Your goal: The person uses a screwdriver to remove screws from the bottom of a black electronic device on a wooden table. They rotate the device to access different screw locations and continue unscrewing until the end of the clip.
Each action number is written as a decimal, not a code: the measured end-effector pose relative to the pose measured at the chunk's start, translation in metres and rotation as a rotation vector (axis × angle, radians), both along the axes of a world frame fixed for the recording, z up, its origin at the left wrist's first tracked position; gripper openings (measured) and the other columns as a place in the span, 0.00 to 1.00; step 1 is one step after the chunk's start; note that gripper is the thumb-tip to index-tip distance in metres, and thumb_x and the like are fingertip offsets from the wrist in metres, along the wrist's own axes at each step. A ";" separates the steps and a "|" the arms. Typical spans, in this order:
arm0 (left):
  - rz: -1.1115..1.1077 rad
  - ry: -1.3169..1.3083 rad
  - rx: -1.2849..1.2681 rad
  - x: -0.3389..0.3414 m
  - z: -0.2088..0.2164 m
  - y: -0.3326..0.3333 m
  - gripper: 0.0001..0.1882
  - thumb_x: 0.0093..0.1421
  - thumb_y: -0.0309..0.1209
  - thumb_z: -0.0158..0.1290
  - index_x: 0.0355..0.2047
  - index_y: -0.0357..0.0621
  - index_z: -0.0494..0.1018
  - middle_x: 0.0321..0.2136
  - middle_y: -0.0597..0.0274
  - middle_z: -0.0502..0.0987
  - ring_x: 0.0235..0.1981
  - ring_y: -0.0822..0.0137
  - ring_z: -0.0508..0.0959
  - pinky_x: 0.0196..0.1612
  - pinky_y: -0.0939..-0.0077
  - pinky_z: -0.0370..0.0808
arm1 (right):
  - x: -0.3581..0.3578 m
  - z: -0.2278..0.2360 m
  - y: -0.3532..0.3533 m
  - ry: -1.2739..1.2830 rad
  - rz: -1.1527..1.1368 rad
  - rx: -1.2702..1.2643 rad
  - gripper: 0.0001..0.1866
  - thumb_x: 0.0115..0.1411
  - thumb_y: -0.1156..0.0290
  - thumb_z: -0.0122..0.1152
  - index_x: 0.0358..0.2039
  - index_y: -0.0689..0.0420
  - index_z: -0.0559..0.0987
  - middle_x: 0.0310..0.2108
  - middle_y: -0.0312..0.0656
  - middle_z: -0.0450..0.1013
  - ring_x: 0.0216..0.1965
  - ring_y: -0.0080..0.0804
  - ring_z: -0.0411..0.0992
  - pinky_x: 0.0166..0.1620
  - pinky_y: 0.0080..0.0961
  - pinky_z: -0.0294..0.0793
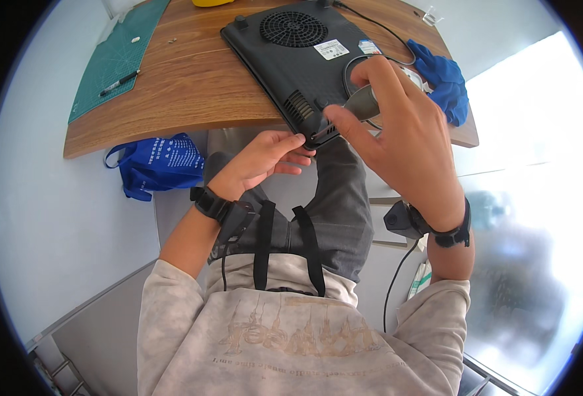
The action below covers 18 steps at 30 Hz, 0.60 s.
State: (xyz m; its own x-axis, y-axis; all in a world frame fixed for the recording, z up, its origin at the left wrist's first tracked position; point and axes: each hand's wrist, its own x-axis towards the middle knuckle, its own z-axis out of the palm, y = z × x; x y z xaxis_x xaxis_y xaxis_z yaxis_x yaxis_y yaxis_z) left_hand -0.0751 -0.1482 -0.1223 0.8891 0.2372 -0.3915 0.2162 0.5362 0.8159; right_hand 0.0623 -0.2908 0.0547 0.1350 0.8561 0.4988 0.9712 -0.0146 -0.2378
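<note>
A black induction cooker (281, 69) lies upside down on the wooden table, its near corner jutting past the front edge. Its underside shows a round fan grille (293, 29), small feet and stickers. My right hand (413, 135) is closed around the grey handle of a screwdriver (362, 103), held at a slant. The screwdriver's shaft points at the cooker's near corner beside the vent slots; its tip is hard to make out there. My left hand (260, 162) grips that same corner, thumb at the edge and fingers partly below it.
On the wooden table (192, 82) a green cutting mat (110, 72) bears a pen (118, 84). A blue cloth (445, 82) and the cooker's black cable (394, 33) lie at the right. Below the table's left part hangs a blue bag (156, 165).
</note>
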 end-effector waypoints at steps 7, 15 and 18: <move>0.010 0.003 0.001 0.000 0.001 0.000 0.18 0.70 0.44 0.54 0.49 0.42 0.76 0.44 0.62 0.81 0.43 0.72 0.81 0.46 0.75 0.80 | 0.005 -0.005 0.002 0.040 0.096 0.002 0.17 0.57 0.71 0.69 0.42 0.56 0.70 0.34 0.42 0.73 0.27 0.40 0.76 0.29 0.32 0.73; 0.020 -0.015 -0.001 -0.001 0.001 -0.001 0.19 0.70 0.43 0.53 0.49 0.40 0.77 0.44 0.61 0.81 0.43 0.71 0.81 0.47 0.73 0.80 | 0.001 0.004 -0.004 0.315 0.258 -0.193 0.18 0.53 0.74 0.71 0.41 0.59 0.72 0.33 0.42 0.73 0.32 0.37 0.74 0.37 0.28 0.73; 0.029 -0.028 0.016 -0.003 0.006 -0.003 0.19 0.70 0.43 0.53 0.49 0.41 0.77 0.44 0.61 0.81 0.43 0.71 0.81 0.47 0.73 0.80 | 0.002 0.003 -0.005 0.235 0.243 -0.133 0.17 0.53 0.72 0.71 0.39 0.59 0.73 0.33 0.42 0.73 0.32 0.37 0.74 0.36 0.29 0.72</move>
